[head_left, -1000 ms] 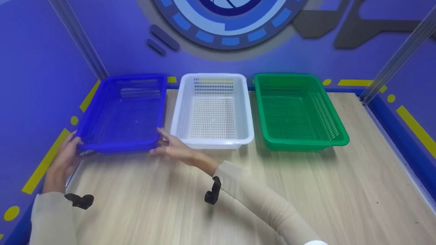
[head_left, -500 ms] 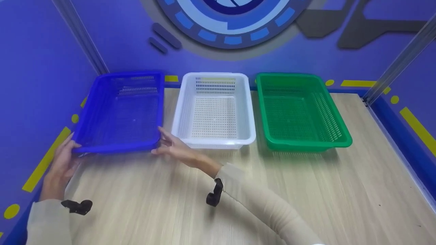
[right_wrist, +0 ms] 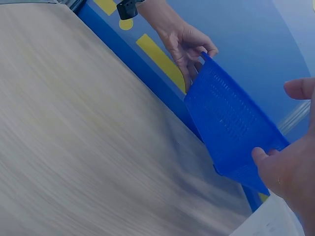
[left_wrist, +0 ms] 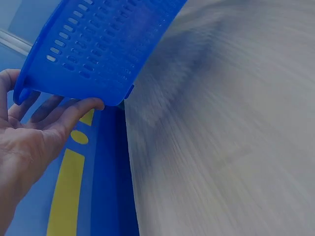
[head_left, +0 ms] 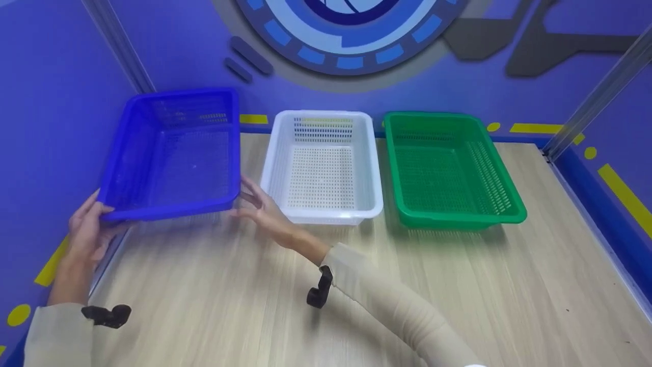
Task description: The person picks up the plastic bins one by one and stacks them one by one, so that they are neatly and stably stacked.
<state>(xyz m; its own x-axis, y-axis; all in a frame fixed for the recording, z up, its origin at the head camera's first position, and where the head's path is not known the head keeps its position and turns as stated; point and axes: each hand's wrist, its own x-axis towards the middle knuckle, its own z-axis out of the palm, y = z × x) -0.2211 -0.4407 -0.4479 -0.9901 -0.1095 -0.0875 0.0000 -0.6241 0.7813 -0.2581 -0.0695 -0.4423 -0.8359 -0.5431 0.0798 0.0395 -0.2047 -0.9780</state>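
Note:
The blue basket (head_left: 193,158) is held at the far left, slightly turned, and appears raised off the table. At its near-left corner the left hand (head_left: 87,229) grips the rim, with fingers underneath, as the left wrist view shows; the basket's perforated side (left_wrist: 93,49) faces that camera. Beside the near-right corner is the right hand (head_left: 267,216), its fingers spread and extended against or close to the basket's side. In the right wrist view, the right thumb (right_wrist: 260,156) overlaps the basket's near end; whether it touches cannot be told.
A white basket (head_left: 277,168) stands to the right of the blue one, close behind the right hand. Further right is a green basket (head_left: 458,216). Both rest on the wooden table (head_left: 356,306). Blue panels (head_left: 41,127) wall in the left, back and right.
The blue basket has moved up and left and turned a little, the left hand travelling with it. The right hand has shifted slightly up. White and green baskets stay in place.

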